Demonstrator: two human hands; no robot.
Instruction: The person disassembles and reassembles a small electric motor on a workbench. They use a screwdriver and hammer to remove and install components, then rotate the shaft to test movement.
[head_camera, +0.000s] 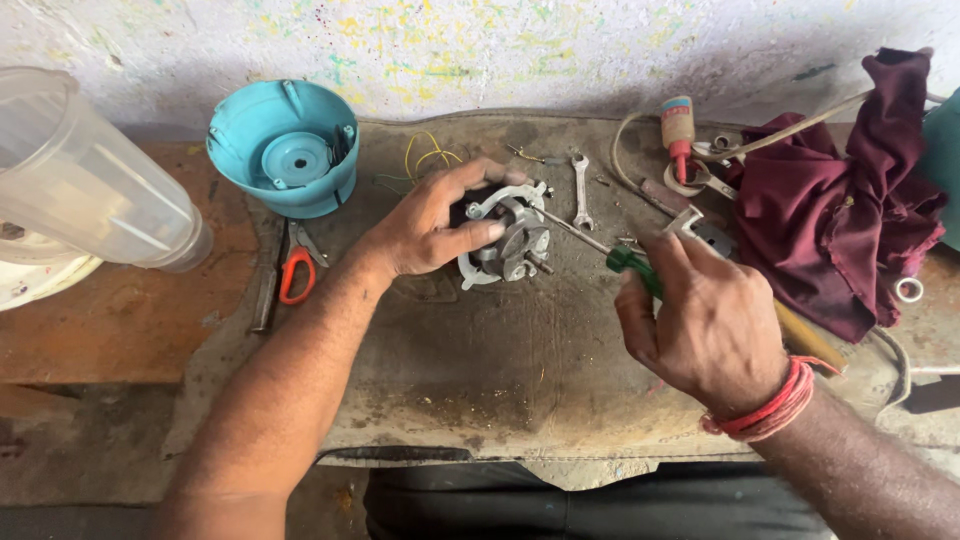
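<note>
Blue housing (285, 150): open bowl shape at the wall, a round hub and bits of wiring inside.
Clear jug (85, 175): lying tilted at far left, apparently empty.
Surface: worn dark mat (500, 370) over a rusty bench; paint-flecked wall behind; maroon cloth (840, 200), spanner (581, 190) and red-handled cutters (296, 268) lying about.
Motor (508, 240): mid-mat, under the left hand (435, 225), fingers spread and clasping its left side.
Screwdriver (590, 240): green handle clenched in the right hand (705, 325), tip at the motor.
</note>
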